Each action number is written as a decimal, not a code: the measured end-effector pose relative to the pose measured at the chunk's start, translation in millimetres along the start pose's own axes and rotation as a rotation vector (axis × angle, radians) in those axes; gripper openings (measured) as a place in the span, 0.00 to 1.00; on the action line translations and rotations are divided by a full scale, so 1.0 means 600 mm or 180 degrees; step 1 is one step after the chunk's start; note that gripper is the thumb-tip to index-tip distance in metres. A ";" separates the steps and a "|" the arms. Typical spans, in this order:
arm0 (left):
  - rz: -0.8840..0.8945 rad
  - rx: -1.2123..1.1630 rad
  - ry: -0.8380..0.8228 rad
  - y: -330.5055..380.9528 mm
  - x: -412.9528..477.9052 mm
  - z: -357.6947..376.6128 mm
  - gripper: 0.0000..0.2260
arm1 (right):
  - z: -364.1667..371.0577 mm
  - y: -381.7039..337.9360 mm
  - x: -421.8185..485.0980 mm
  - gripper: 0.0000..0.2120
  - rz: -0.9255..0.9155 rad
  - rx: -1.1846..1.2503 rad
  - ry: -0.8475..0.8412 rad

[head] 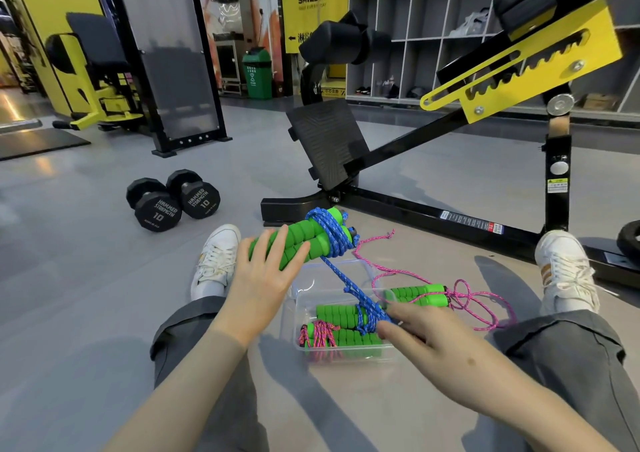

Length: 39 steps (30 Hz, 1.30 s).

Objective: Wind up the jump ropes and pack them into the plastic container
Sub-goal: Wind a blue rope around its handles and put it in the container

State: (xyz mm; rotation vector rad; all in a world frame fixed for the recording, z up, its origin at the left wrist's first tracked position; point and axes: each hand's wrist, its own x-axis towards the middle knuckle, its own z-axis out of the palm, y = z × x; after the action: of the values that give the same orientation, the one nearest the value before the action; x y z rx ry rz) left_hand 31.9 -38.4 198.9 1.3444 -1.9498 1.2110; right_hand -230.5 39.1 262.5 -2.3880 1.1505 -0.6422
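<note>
My left hand grips two green foam handles held side by side above the floor, with blue rope wound around their far ends. A strand of that blue rope runs down to my right hand, which pinches it over the clear plastic container. Inside the container lies a wound rope with green handles and a pink cord. A third rope with green handles and loose pink cord lies on the floor at the container's right rim.
I sit on a grey gym floor, my legs spread either side of the container, white shoes ahead. Two black dumbbells lie to the left. A black and yellow bench frame crosses just beyond the ropes.
</note>
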 end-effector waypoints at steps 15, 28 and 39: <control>0.0339 -0.0326 -0.0029 0.008 0.019 -0.031 0.22 | -0.081 -0.004 0.008 0.13 -0.0754 -0.0481 0.0398; 0.1190 -0.1090 0.0696 0.060 0.062 -0.122 0.10 | -0.157 0.027 0.140 0.08 -0.0364 0.0194 0.0521; 0.0645 -0.1022 0.0857 0.053 0.080 -0.121 0.15 | -0.022 0.080 0.088 0.11 0.0547 0.2646 -0.0175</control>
State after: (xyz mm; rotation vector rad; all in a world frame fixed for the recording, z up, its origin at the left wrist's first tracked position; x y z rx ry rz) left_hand -23.0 5.1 259.4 0.7967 -2.0115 1.0472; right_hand -238.2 -32.9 259.2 -1.5754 0.8218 -0.7920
